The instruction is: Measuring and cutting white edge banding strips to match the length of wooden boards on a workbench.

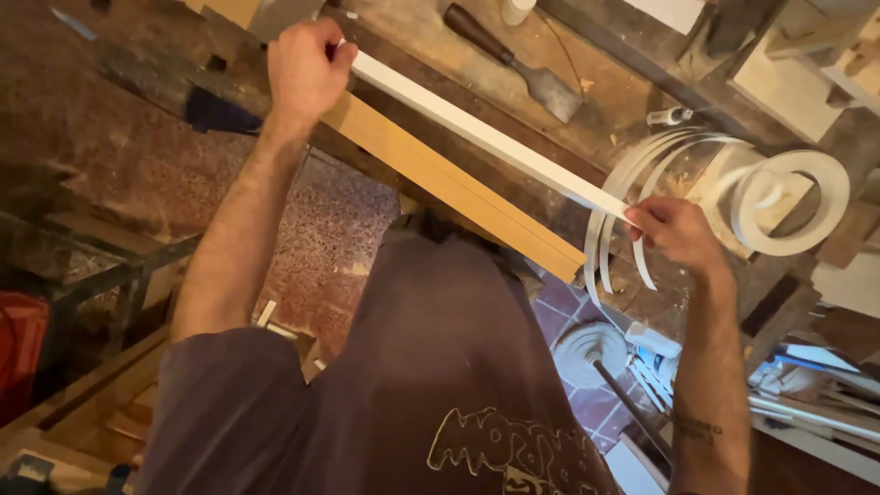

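Note:
A long wooden board (458,188) lies on edge along the front of a workbench (477,82). A white edge-banding strip (486,137) runs along its top edge. My left hand (307,69) presses down in a fist on the far end of the strip. My right hand (674,229) pinches the strip at the board's near end, where the strip curls away in loose white loops (642,183).
A wood-handled chisel (513,60) lies on the bench behind the board. A coiled roll of white banding (793,202) sits at the right. Another white coil (591,353) and white strips (807,408) lie on the tiled floor. A dark metal frame (82,266) stands at the left.

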